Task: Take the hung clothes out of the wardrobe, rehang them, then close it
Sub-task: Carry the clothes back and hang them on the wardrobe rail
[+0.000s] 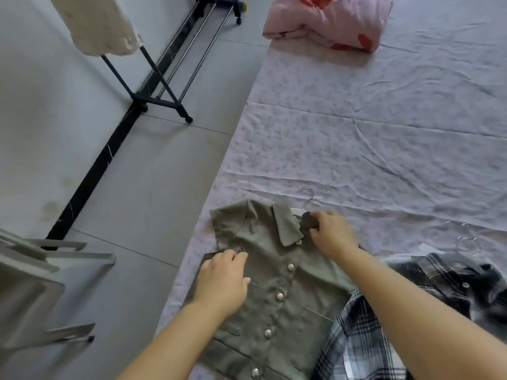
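An olive green buttoned shirt (277, 283) lies flat at the near edge of the bed (384, 138). A white hanger with a metal hook (307, 194) pokes out at its collar. My right hand (333, 233) pinches the right side of the collar next to the hanger. My left hand (223, 278) lies on the shirt's left shoulder, its fingers curled into the fabric there. A black and white plaid shirt (397, 325) lies to the right, partly under my right forearm, with clear hangers (463, 242) beside it.
A dark clothes rack (162, 86) on wheels stands on the grey floor by the wall, with a cream garment (101, 23) hanging from it. A folded pink quilt (329, 20) sits at the bed's far end. Grey furniture (41, 283) stands at the lower left.
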